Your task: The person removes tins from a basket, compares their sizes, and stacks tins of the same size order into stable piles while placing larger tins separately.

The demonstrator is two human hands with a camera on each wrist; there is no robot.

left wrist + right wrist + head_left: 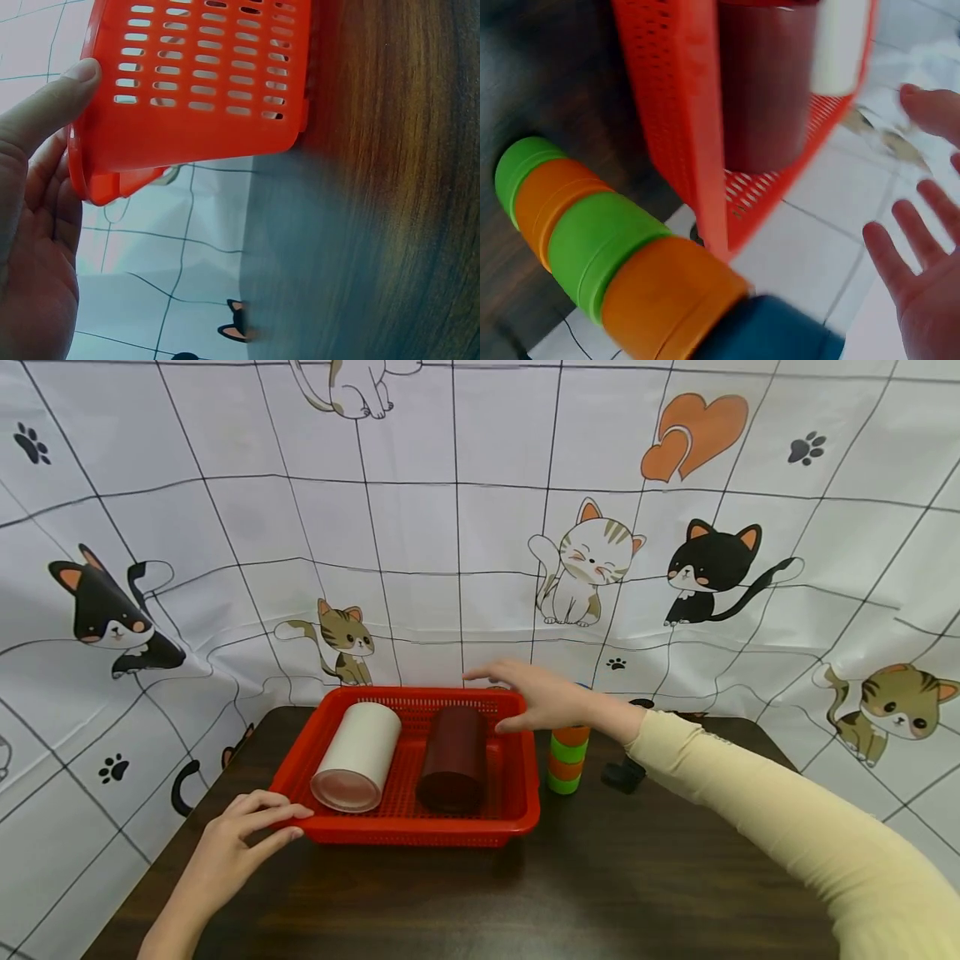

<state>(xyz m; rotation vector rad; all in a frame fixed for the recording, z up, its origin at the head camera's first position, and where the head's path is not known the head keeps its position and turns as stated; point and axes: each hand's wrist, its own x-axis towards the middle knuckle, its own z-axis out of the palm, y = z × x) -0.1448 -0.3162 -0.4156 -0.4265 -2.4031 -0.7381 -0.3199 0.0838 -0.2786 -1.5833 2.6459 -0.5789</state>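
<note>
A red plastic basket [408,832] with slotted sides stands on the dark wooden table. Inside it lie a white cylinder [362,747] on the left and a dark brown cylinder [455,752] on the right, apart from each other. At the front left corner my left hand [238,843] pinches the basket rim, its thumb [71,86] on the outer side. My right hand [551,695] hovers over the back right corner with fingers spread and holds nothing. Right beside the basket rises a tower of green and orange round pieces [592,240], blue at the top, partly hidden by my right hand in the head view.
A small black object [624,775] sits on the table [637,877] to the right of the tower. Behind and on both sides hangs a white sheet [495,527] printed with cats and grid lines, close to the table's back edge.
</note>
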